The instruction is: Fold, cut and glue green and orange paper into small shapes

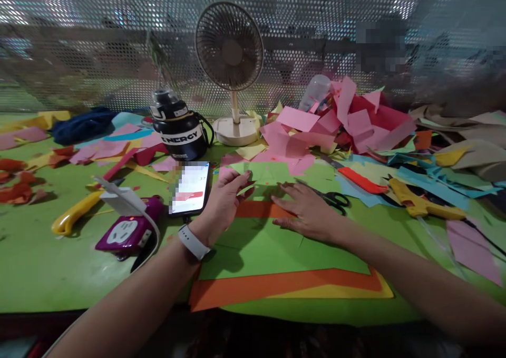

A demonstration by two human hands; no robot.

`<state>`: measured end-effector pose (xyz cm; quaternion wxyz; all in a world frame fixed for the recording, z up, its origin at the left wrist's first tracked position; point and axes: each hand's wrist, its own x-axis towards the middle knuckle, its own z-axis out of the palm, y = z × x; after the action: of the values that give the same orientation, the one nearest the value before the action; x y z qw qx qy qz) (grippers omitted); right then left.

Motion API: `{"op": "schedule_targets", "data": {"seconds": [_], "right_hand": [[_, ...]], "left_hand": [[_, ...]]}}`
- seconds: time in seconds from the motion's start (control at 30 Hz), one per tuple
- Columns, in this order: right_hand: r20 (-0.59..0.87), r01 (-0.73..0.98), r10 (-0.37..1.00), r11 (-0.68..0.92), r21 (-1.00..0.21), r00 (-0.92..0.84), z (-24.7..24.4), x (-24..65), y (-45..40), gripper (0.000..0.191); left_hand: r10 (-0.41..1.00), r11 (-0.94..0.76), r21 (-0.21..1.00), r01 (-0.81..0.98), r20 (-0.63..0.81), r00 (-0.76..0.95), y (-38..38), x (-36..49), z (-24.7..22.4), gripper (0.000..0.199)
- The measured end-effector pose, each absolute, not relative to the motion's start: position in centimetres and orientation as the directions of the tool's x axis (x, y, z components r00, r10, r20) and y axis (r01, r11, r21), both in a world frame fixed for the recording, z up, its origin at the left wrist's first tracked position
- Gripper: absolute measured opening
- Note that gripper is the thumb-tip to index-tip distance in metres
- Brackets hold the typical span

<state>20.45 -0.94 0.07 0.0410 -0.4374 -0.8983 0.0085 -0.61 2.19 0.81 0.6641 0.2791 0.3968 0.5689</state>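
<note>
Spreading the right hand flat, fingers loose and gripping nothing, over the orange band at the far edge of the green sheet, six o'clock. Curling the left hand near that band; can't tell whether pinching anything. Passing outward to scissors, just beside at two, then glue gun at three. Could skew the sheet if pressing unevenly; might snag the scissors if sweeping sideways.

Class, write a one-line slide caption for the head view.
Right hand spread over green paper, left hand alongside, scissors nearby, fan standing behind.
</note>
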Motion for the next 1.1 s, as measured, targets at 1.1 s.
{"op": "schedule_targets", "data": {"seconds": [1.1], "right_hand": [[0.093,0.190,0.981,0.125,-0.974,-0.169,2.0,19.6,-1.8,0.062]], "left_hand": [[0.924,0.382,0.788,-0.483,-0.314,0.218,-1.9,3.2,1.1,0.017]]}}
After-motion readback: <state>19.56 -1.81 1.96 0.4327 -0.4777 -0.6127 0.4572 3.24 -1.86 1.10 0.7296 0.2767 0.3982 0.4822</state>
